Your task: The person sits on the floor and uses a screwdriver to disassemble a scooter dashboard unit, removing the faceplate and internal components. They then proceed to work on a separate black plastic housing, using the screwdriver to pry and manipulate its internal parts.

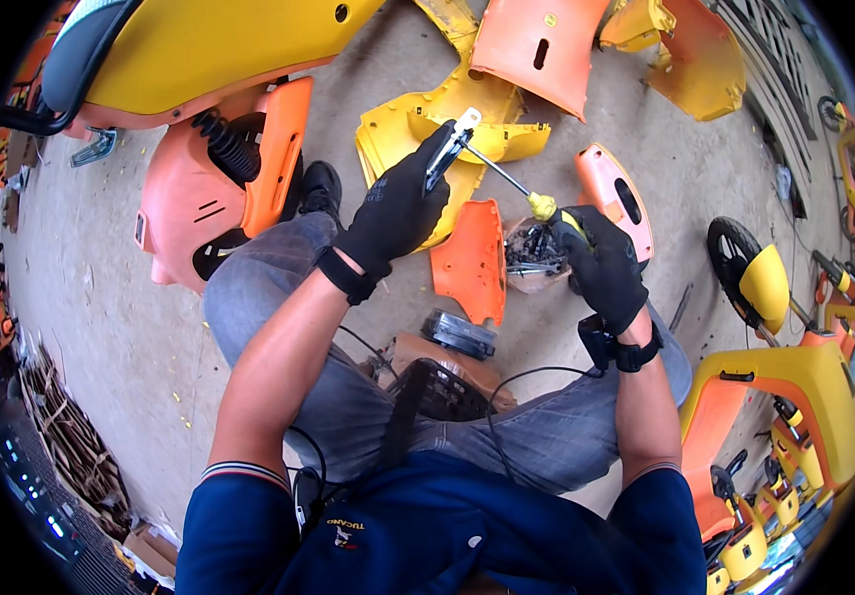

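My left hand (395,206), in a black glove, is closed round a small dark and silver part with a white end (466,123); its exact kind is not clear. A screwdriver (500,171) with a yellow handle is gripped in my gloved right hand (603,266). Its shaft slants up and left, and the tip meets the part near the white end. Below the screwdriver, a clear plastic bag (534,256) holds many small dark pieces, probably screws. An orange panel (474,260) lies just left of the bag, and a pink-orange cover (614,198) lies beyond my right hand.
Yellow panels (388,129) and a large orange panel (537,50) lie ahead on the concrete floor. A yellow and orange scooter body (219,50) stands at the left. More yellow vehicles and a wheel (731,260) are on the right. A clear light unit (459,333) sits between my legs.
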Available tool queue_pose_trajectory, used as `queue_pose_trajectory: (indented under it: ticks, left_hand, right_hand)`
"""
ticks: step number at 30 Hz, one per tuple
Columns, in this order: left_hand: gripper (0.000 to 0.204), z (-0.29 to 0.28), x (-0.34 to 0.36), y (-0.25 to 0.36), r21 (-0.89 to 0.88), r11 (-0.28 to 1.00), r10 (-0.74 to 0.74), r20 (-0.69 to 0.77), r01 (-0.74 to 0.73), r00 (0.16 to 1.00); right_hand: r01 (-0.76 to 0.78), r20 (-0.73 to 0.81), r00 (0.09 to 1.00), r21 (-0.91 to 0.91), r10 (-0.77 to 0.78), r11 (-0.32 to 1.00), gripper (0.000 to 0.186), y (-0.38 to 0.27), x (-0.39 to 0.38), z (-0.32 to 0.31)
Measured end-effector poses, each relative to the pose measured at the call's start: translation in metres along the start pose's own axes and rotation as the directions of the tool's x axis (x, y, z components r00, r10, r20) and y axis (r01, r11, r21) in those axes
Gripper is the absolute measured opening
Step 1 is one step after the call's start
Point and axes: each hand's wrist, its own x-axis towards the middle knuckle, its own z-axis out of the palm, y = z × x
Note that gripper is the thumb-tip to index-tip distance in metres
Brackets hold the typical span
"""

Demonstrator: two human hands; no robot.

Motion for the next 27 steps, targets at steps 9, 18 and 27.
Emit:
queue_pose_trajectory:
  ticks: [9,18,27]
  left_hand:
    - [0.061,-0.003,0.001,0.011,0.008,0.998,-0.06,0.013,0.06,0.998]
    - [0.063,-0.001,-0.002,0.002,0.023,0.998,0.056,-0.001,-0.056,0.998]
    - [0.07,-0.002,0.001,0.014,-0.012,1.0,-0.009,-0.028,0.008,1.0]
  right_hand:
    - [0.041,-0.029,0.999,0.168,-0.037,0.985,0.03,-0.012,0.0,0.001]
    - [-0.032,0.037,0.999,0.094,0.028,0.995,0.025,-0.008,-0.002,0.0]
    - [0.158,-0.154,0.974,-0.059,-0.166,0.986,0.034,-0.015,0.001,0.006]
